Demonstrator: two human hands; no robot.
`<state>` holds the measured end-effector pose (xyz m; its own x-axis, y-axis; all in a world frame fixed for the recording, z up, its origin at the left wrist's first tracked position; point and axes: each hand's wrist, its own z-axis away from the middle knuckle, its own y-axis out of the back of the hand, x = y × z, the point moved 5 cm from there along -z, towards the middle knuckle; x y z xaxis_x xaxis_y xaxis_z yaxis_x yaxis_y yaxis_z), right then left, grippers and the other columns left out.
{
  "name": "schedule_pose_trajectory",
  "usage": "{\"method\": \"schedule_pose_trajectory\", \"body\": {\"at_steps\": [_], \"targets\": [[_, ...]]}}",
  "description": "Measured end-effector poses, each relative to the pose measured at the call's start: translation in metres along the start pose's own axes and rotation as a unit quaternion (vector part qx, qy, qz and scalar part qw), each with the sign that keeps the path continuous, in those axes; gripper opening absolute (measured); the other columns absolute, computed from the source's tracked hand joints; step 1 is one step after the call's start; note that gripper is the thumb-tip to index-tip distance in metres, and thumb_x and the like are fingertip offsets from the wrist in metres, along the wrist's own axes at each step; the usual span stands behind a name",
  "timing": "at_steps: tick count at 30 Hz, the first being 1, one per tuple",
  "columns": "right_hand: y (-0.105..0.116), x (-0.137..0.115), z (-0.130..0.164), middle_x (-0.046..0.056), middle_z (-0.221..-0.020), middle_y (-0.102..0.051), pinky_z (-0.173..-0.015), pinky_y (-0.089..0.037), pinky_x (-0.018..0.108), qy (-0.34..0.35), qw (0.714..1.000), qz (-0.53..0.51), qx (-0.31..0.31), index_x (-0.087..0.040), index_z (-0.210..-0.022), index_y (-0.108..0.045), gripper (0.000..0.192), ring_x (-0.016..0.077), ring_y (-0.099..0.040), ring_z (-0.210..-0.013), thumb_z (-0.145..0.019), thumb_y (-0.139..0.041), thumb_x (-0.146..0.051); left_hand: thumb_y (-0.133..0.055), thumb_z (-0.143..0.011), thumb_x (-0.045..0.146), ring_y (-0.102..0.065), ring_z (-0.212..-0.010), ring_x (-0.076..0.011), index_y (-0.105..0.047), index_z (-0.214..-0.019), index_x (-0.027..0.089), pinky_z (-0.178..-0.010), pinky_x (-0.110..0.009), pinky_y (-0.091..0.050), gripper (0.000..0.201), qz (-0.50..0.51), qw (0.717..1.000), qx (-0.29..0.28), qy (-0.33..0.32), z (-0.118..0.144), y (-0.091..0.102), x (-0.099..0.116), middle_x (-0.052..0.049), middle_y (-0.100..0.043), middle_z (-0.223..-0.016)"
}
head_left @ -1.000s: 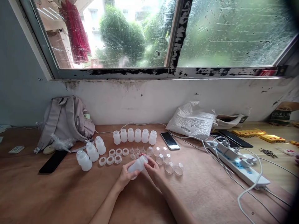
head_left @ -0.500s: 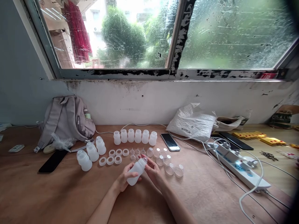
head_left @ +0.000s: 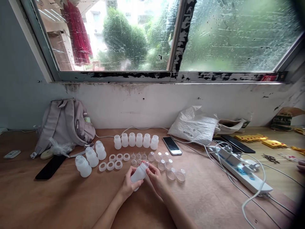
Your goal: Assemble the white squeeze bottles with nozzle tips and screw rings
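My left hand (head_left: 130,183) is wrapped around the body of a frosted white baby bottle (head_left: 138,174), which tilts with its mouth up to the right. At that mouth, the fingers of my right hand (head_left: 154,176) pinch a small clear nipple (head_left: 146,164), partly hidden by the fingertips. Just beyond my hands lie several clear nipples (head_left: 138,156), with white screw rings (head_left: 111,165) to their left and clear domed caps (head_left: 171,173) to their right. Several open bottles (head_left: 132,140) stand in a back row. Three more bottles (head_left: 91,156) at the left have tops on.
A grey backpack (head_left: 64,124) and a black phone (head_left: 50,167) are at the left. Behind the caps lie another phone (head_left: 172,146) and a silver bag (head_left: 194,125). A power strip (head_left: 240,171) with loose cables runs along the right. Another person's hand (head_left: 301,165) shows at the right edge.
The bottle has turned slightly in my left hand, whose thumb now lies lower across it. My right fingers stay at its mouth. Another person's hand has appeared at the right edge.
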<state>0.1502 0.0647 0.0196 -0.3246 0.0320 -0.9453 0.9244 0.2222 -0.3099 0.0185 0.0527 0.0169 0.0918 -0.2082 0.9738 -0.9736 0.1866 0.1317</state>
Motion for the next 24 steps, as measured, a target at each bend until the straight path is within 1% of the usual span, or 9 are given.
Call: {"method": "schedule_pose_trajectory", "body": {"at_steps": [3,5,7,11,14,17,19,22,24], "targets": [[0.008,-0.011,-0.004,0.008,-0.107,-0.061,-0.087,-0.041,0.039,0.083,0.980,0.176,0.037,-0.021,-0.107,-0.057,0.032,0.0237,-0.053,-0.101,-0.078,-0.055,-0.033,-0.063,-0.063,0.027,-0.052,-0.070,-0.0150,-0.049,-0.090,0.016,-0.062,-0.025,-0.042,0.032,-0.056,0.996,0.055,-0.034,-0.001,0.006,0.000,-0.002,-0.057,-0.078],[0.015,-0.026,-0.010,0.007,-0.101,-0.063,-0.087,-0.039,0.040,0.173,0.926,0.329,0.071,-0.023,-0.102,-0.059,0.024,0.0226,-0.055,-0.095,-0.080,-0.050,-0.029,-0.062,-0.064,0.030,-0.054,-0.072,-0.0167,-0.050,-0.093,0.016,-0.064,-0.027,-0.043,0.034,-0.067,0.992,0.100,-0.041,-0.002,0.012,0.001,-0.004,-0.058,-0.081],[0.023,-0.041,-0.021,0.007,-0.095,-0.064,-0.088,-0.037,0.042,0.236,0.851,0.461,0.088,-0.023,-0.096,-0.062,0.022,0.0228,-0.054,-0.093,-0.083,-0.044,-0.024,-0.061,-0.064,0.031,-0.055,-0.076,-0.0186,-0.050,-0.094,0.016,-0.068,-0.030,-0.044,0.035,-0.068,0.988,0.132,-0.040,-0.003,0.017,0.002,-0.005,-0.059,-0.084],[0.045,-0.051,-0.054,0.008,-0.110,-0.059,-0.097,-0.017,0.054,0.177,0.722,0.660,0.109,-0.023,-0.105,-0.058,0.031,0.0303,-0.043,-0.108,-0.074,-0.052,-0.018,-0.062,-0.065,0.029,-0.056,-0.081,-0.0200,-0.051,-0.096,0.016,-0.073,-0.032,-0.044,0.036,-0.080,0.986,0.137,-0.046,-0.003,0.019,0.002,-0.006,-0.059,-0.091],[0.050,-0.046,-0.069,0.007,-0.103,-0.063,-0.098,-0.003,0.057,0.116,0.688,0.715,0.054,-0.024,-0.096,-0.060,0.028,0.0315,-0.042,-0.110,-0.070,-0.057,-0.016,-0.063,-0.064,0.026,-0.055,-0.083,-0.0200,-0.052,-0.096,0.017,-0.074,-0.032,-0.043,0.035,-0.096,0.985,0.132,-0.056,-0.003,0.018,0.002,-0.006,-0.059,-0.092],[0.047,-0.050,-0.070,0.006,-0.089,-0.067,-0.100,-0.003,0.053,0.121,0.687,0.716,0.036,-0.023,-0.088,-0.062,0.019,0.0272,-0.050,-0.101,-0.073,-0.054,-0.015,-0.062,-0.064,0.025,-0.056,-0.083,-0.0201,-0.052,-0.096,0.018,-0.074,-0.031,-0.043,0.035,-0.099,0.985,0.129,-0.058,-0.003,0.018,0.003,-0.005,-0.060,-0.092],[0.047,-0.064,-0.066,0.007,-0.091,-0.066,-0.098,-0.012,0.052,0.150,0.716,0.676,0.086,-0.022,-0.091,-0.061,0.018,0.0260,-0.052,-0.097,-0.075,-0.053,-0.019,-0.062,-0.064,0.024,-0.056,-0.083,-0.0199,-0.052,-0.097,0.018,-0.074,-0.031,-0.043,0.035,-0.104,0.985,0.126,-0.054,-0.003,0.018,0.003,-0.005,-0.060,-0.092],[0.049,-0.085,-0.056,0.009,-0.096,-0.064,-0.086,-0.036,0.045,0.173,0.827,0.516,0.140,-0.019,-0.099,-0.059,0.026,0.0245,-0.056,-0.090,-0.077,-0.053,-0.032,-0.062,-0.063,0.023,-0.056,-0.083,-0.0196,-0.052,-0.098,0.018,-0.074,-0.031,-0.043,0.036,-0.114,0.985,0.119,-0.051,-0.003,0.018,0.002,-0.005,-0.060,-0.093],[0.047,-0.087,-0.053,0.010,-0.094,-0.065,-0.075,-0.044,0.038,0.142,0.897,0.404,0.108,-0.018,-0.101,-0.060,0.033,0.0230,-0.059,-0.083,-0.075,-0.055,-0.038,-0.063,-0.063,0.023,-0.056,-0.084,-0.0197,-0.052,-0.098,0.019,-0.075,-0.031,-0.043,0.037,-0.121,0.984,0.117,-0.052,-0.003,0.018,0.002,-0.005,-0.060,-0.094]]}}
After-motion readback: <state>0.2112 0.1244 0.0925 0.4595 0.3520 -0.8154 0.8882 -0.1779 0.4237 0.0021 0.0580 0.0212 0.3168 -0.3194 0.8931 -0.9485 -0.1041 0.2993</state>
